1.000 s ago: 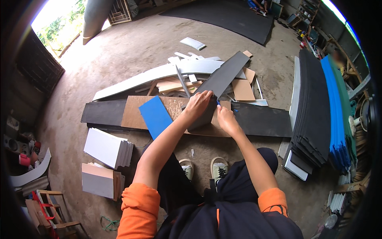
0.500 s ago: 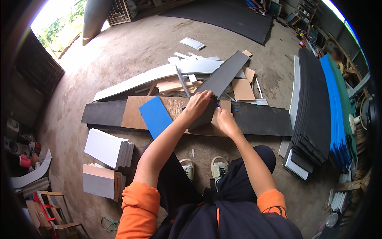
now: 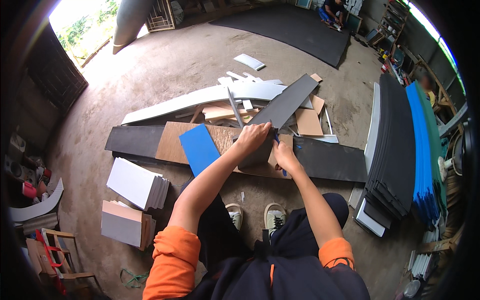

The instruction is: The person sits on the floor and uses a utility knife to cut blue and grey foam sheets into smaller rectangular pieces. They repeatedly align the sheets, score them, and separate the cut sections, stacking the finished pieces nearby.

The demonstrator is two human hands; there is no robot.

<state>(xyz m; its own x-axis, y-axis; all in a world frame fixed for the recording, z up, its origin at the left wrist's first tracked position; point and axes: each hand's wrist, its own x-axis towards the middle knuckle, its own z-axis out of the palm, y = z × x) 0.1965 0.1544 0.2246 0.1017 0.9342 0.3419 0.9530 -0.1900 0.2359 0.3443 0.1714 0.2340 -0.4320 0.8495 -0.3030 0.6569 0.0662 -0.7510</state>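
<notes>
My left hand is closed on the top edge of a small dark foam piece, close to where a long dark grey foam strip slants away. In my right hand is a slim blue utility knife; its front end meets the dark piece's right edge, and its back end shows below the fist. The exact contact is too small to make out. Beneath both hands lies a brown board across a long black foam slab. A blue foam rectangle rests on the board, left of my left hand.
Beyond the board lie white and tan offcuts and a curved white strip. White sheets and tan-grey sheets are stacked at left. Black sheets and blue sheets stand at right. A person crouches far back.
The view has tilted up slightly, bringing more of the far person into sight. My right hand has turned a little, and the knife's back end now shows below it. My left hand keeps its hold.
</notes>
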